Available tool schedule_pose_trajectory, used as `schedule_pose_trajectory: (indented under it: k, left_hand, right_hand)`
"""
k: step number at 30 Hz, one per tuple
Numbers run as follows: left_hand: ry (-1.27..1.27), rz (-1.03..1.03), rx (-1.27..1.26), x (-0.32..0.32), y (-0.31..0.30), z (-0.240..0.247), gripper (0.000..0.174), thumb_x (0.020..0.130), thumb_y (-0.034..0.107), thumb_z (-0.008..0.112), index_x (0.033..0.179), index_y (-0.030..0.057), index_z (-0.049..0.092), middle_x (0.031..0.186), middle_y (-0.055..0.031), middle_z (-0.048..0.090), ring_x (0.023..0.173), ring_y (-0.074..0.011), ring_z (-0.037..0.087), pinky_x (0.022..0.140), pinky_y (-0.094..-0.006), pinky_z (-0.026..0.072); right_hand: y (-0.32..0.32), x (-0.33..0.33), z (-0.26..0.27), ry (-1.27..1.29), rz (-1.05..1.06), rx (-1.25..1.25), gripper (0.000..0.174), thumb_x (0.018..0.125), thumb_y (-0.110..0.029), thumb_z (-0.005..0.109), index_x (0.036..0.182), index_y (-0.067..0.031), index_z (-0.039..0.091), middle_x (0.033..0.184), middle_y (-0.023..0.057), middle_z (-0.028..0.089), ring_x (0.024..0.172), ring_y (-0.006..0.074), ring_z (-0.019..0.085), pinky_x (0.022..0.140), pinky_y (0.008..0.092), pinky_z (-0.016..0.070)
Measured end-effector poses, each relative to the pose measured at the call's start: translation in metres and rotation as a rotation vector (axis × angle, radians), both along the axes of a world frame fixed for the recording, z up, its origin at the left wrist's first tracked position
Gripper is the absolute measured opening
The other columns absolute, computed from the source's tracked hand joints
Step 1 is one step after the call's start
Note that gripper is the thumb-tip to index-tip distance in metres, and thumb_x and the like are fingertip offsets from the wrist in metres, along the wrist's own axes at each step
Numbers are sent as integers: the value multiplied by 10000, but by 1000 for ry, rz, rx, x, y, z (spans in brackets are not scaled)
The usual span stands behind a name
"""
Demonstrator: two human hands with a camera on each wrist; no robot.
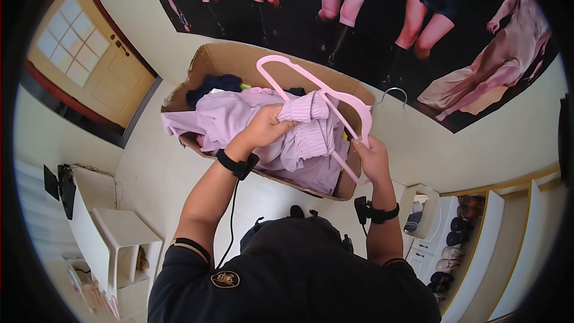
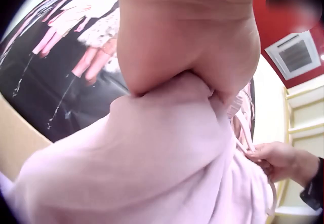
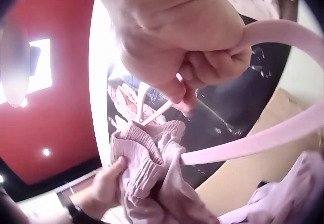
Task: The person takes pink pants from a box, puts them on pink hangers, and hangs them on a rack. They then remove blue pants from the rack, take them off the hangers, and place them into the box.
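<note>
My left hand (image 1: 266,127) grips a lilac garment (image 1: 224,113) by its gathered elastic part, thumb over the cloth. Ribbed bands (image 1: 308,109) of the garment overlap a pink hanger (image 1: 344,96) in the head view. That hanger has a metal hook (image 1: 394,91) pointing right. My right hand (image 1: 373,158) holds the hanger's pink frame near its lower right side, fingers curled round it in the right wrist view. The garment drapes from my left hand (image 2: 187,36) in the left wrist view. Part of the hanger is hidden behind the cloth.
A large cardboard box (image 1: 239,57) stands under my hands, with dark and coloured clothes (image 1: 218,84) inside. Behind it is a wall poster (image 1: 287,24). A white cabinet (image 1: 95,227) stands at left, shoe shelves (image 1: 457,251) and a bin (image 1: 418,203) at right.
</note>
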State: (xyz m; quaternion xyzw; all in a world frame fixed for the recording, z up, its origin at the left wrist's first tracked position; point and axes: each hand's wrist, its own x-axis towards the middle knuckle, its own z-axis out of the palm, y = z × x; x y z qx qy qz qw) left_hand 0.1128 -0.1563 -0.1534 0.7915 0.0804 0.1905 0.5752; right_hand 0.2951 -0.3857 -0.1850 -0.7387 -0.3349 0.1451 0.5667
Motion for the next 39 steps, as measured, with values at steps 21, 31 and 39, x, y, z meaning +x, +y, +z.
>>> schedule_pose_trajectory:
  k: [21,31,39]
  left_hand:
    - [-86,161,709,4,-72,20,572,767,276,683,1252,30,505,1301,-212,487,1199,-392,464,995,-445,380]
    - [-45,848,768,-185,-55,-7,656,653,92,750,1243,36,468,1253,-213,471,1176,-397,463,971,-463,398]
    - [481,1231,1138,-374,-112,-31,957,585,175,829,1396,186,322,1458,-177,262,1349,-437,289,1010,-592,305]
  right_hand:
    - [-10,6,42,-201,-247,222,220,931,-160,580,1002,32,660,791,36,625,715,85,531,653,256,448]
    - [53,-98,66,-397,420,119,98,804,-63,653,840,19,614,692,138,544,567,276,536,545,347,427]
    - [113,-241,52,-396,892,-49,145,838,-150,620,810,-7,611,666,153,562,591,324,561,538,379,423]
